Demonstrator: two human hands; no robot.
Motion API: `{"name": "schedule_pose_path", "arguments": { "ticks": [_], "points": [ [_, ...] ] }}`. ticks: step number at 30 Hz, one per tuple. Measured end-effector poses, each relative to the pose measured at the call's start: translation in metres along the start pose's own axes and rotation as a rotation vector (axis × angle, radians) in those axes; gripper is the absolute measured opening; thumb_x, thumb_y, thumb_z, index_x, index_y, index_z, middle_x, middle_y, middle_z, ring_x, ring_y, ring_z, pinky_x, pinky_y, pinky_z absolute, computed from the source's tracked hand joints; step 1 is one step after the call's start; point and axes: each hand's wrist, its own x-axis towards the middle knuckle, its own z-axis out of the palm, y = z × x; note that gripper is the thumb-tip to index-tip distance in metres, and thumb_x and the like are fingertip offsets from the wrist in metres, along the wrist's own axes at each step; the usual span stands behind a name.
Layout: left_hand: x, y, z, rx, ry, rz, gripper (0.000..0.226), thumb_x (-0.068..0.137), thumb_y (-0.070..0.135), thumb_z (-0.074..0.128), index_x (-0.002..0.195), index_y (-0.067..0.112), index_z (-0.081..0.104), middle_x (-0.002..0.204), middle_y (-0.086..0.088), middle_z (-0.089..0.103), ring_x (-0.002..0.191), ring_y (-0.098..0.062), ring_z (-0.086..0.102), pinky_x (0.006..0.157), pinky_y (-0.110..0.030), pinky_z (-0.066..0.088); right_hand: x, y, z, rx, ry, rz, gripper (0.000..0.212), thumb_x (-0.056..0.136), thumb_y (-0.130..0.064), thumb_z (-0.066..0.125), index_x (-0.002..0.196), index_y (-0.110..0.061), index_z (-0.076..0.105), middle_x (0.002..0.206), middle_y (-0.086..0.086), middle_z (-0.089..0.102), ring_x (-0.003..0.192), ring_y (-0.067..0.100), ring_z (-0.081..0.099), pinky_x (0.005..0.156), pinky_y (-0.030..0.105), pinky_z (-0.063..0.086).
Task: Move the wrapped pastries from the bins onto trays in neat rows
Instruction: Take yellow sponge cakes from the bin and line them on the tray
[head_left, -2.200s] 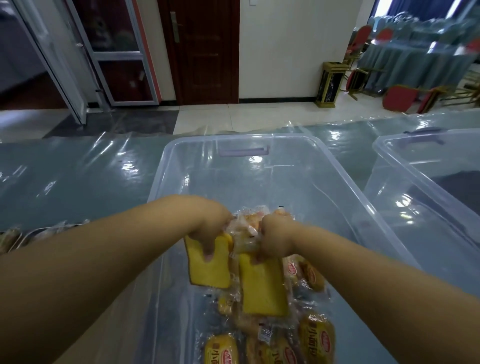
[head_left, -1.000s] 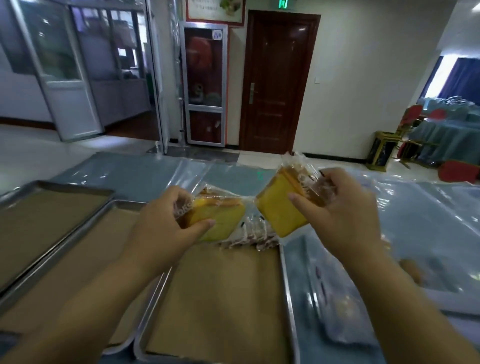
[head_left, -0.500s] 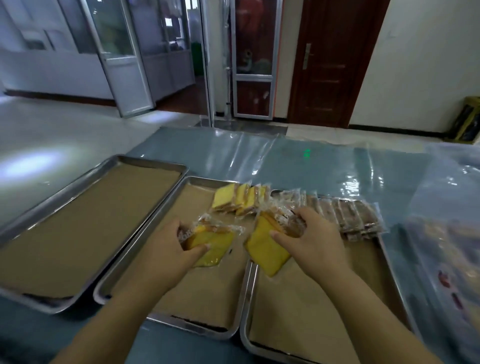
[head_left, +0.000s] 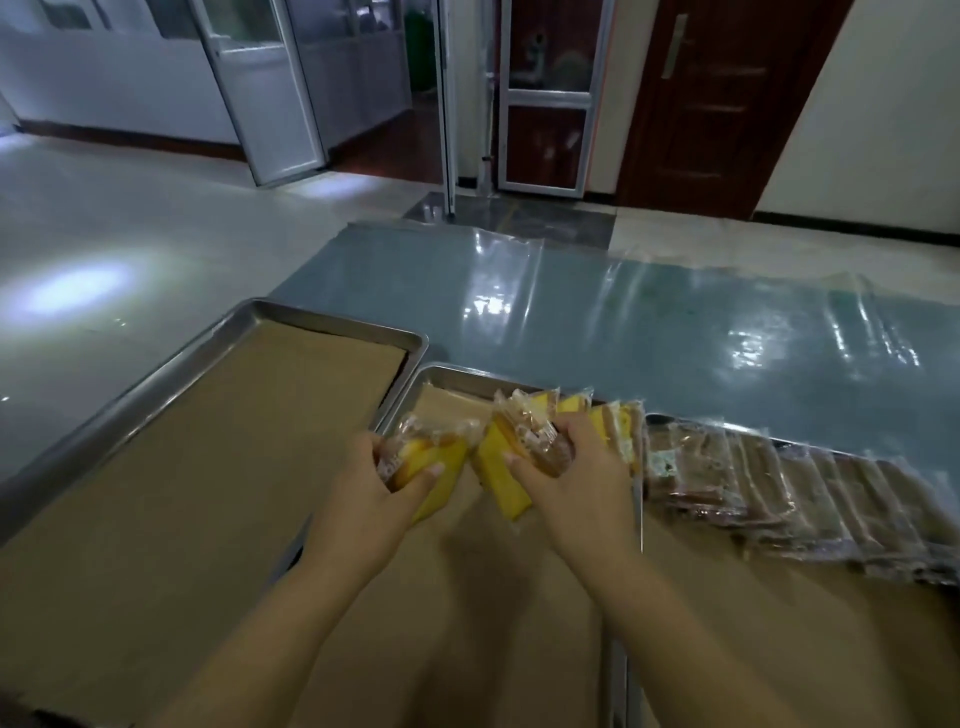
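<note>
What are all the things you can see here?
Trays: three, silver, side by side on the table, each lined with brown paper.
Yellow row: wrapped yellow pastries, count unclear, far end of the middle tray.
Brown row: wrapped brown pastries, overlapping, count unclear, far end of the right tray.
Table: one, blue-grey under clear plastic.
Door: one, dark brown, back wall.
Glass doors: white-framed, beyond the table, count unclear.
Left grip: one hand, holding the left pastry, yellow and wrapped, over the middle tray.
Right grip: one hand, holding the right pastry, yellow and wrapped, just beside it.
</note>
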Motion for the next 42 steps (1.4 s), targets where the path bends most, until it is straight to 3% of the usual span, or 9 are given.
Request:
{"name": "schedule_pose_path", "arguments": {
  "ticks": [3, 8, 15, 18, 22, 27, 30, 35, 42],
  "points": [
    [0.031, 0.002, 0.005, -0.026, -0.018, 0.013, 0.037, 0.066, 0.067, 0.063, 0.088, 0.046, 0.042, 0.079, 0.014, 0.059, 0.071, 0.013, 0.056, 0.050, -0.018, 0.039, 0.021, -0.001, 0.030, 0.087, 0.014, 0.031, 0.030, 0.075, -0.030, 0.077, 0.084, -0.040, 0.051, 0.082, -0.030, 0.061, 0.077, -0.014, 0.056, 0.058, 0.002, 0.039],
    [0.087, -0.005, 0.018, -0.097, -0.121, 0.069, 0.054, 0.063, 0.083, 0.047, 0.096, 0.042, 0.039, 0.095, 0.009, 0.056, 0.079, -0.005, 0.060, 0.058, -0.017, 0.043, 0.061, 0.008, 0.071, 0.145, 0.103, 0.169, 0.027, 0.077, -0.040, 0.073, 0.085, -0.044, 0.047, 0.080, -0.021, 0.058, 0.080, -0.017, 0.053, 0.055, 0.003, 0.041],
    [0.136, -0.033, 0.043, 0.028, -0.362, 0.123, 0.039, 0.070, 0.071, 0.044, 0.096, 0.045, 0.033, 0.098, 0.018, 0.047, 0.090, -0.001, 0.052, 0.067, -0.017, 0.043, 0.088, 0.041, 0.101, 0.155, -0.047, 0.311, 0.021, 0.084, -0.033, 0.067, 0.092, -0.038, 0.048, 0.091, -0.011, 0.062, 0.082, 0.001, 0.061, 0.066, 0.019, 0.052],
    [0.139, -0.047, 0.051, 0.053, -0.476, 0.131, 0.055, 0.069, 0.074, 0.049, 0.110, 0.041, 0.035, 0.112, 0.010, 0.046, 0.100, -0.004, 0.051, 0.080, -0.027, 0.049, 0.081, 0.054, 0.091, 0.219, -0.135, 0.334, 0.040, 0.078, -0.024, 0.073, 0.102, -0.041, 0.046, 0.098, -0.013, 0.062, 0.088, -0.002, 0.062, 0.064, 0.016, 0.052],
    [0.136, -0.061, 0.055, 0.107, -0.614, 0.198, 0.066, 0.065, 0.065, 0.067, 0.117, 0.047, 0.030, 0.121, 0.020, 0.030, 0.111, -0.004, 0.043, 0.090, -0.031, 0.047, 0.075, 0.060, 0.064, 0.223, -0.291, 0.233, 0.089, 0.071, -0.020, 0.079, 0.132, -0.052, 0.024, 0.114, -0.045, 0.042, 0.106, -0.016, 0.050, 0.073, 0.005, 0.046],
    [0.131, -0.075, 0.053, 0.187, -0.711, 0.331, 0.071, 0.059, 0.057, 0.073, 0.113, 0.050, 0.027, 0.118, 0.034, 0.017, 0.116, -0.007, 0.037, 0.094, -0.029, 0.043, 0.066, 0.061, 0.037, -0.049, -0.444, 0.203, 0.087, 0.072, -0.031, 0.076, 0.138, -0.054, 0.024, 0.127, -0.046, 0.031, 0.118, -0.014, 0.042, 0.085, 0.009, 0.043],
    [0.127, -0.082, 0.051, 0.195, -0.759, 0.400, 0.069, 0.063, 0.060, 0.068, 0.116, 0.053, 0.025, 0.119, 0.045, 0.007, 0.116, -0.001, 0.034, 0.094, -0.021, 0.039, 0.056, 0.066, 0.038, -0.308, -0.384, 0.210, 0.086, 0.066, -0.032, 0.081, 0.135, -0.042, 0.031, 0.129, -0.023, 0.034, 0.104, -0.003, 0.048, 0.074, 0.007, 0.041],
    [0.133, -0.082, 0.050, 0.211, -0.656, 0.470, 0.062, 0.070, 0.049, 0.072, 0.123, 0.039, 0.041, 0.123, 0.030, 0.024, 0.112, 0.001, 0.040, 0.090, -0.013, 0.039, 0.045, 0.072, 0.063, -0.479, -0.243, 0.201, 0.075, 0.059, -0.036, 0.086, 0.113, -0.041, 0.035, 0.127, -0.019, 0.022, 0.098, 0.004, 0.045, 0.071, 0.012, 0.042],
    [0.151, -0.073, 0.055, 0.213, -0.511, 0.423, 0.052, 0.070, 0.044, 0.075, 0.113, 0.034, 0.048, 0.116, 0.023, 0.036, 0.106, 0.002, 0.038, 0.078, -0.005, 0.029, 0.059, 0.074, 0.094, -0.625, -0.006, 0.182, 0.063, 0.060, -0.048, 0.082, 0.100, -0.028, 0.037, 0.118, -0.002, 0.038, 0.094, 0.009, 0.043, 0.068, 0.017, 0.037]
  ]
}}
